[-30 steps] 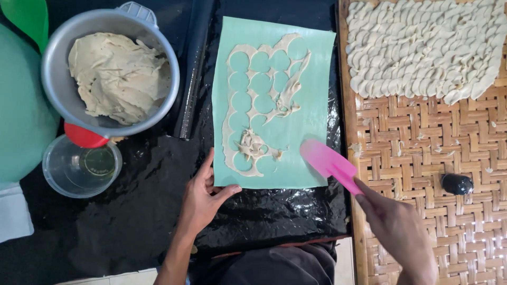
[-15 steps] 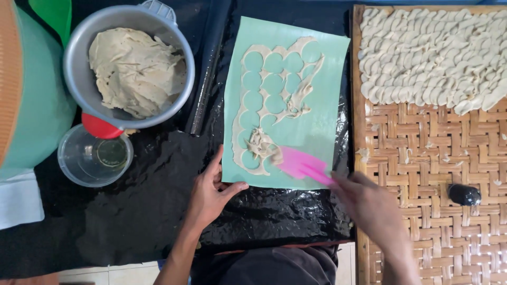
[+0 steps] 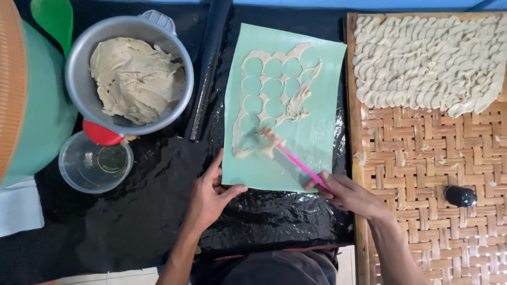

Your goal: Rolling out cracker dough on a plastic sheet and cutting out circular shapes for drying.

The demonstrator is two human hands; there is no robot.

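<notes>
1. The pink scraper [image 3: 296,161] lies edge-on across the lower part of the green mat [image 3: 317,142], its tip pushed into the leftover dough sheet [image 3: 274,100] near the mat's lower left; half a second ago its flat blade sat further toward the mat's lower right corner.
2. The right hand [image 3: 348,194] pinches the scraper's handle between thumb and fingers, just off the mat's bottom right corner; it has shifted a little inward since the earlier frame.
3. The left hand [image 3: 211,195] stays at the mat's bottom left corner, fingers spread, thumb pressing the mat's edge down.
4. The dough sheet, riddled with round cut-outs, covers the mat's upper left half.
5. A dark rolling pin [image 3: 208,68] lies just left of the mat.
6. Further left stands a metal pot of dough [image 3: 134,79], with a clear plastic cup [image 3: 95,163] below it.
7. Right of the mat, a woven bamboo tray [image 3: 422,158] carries rows of cut dough pieces [image 3: 428,58].
</notes>
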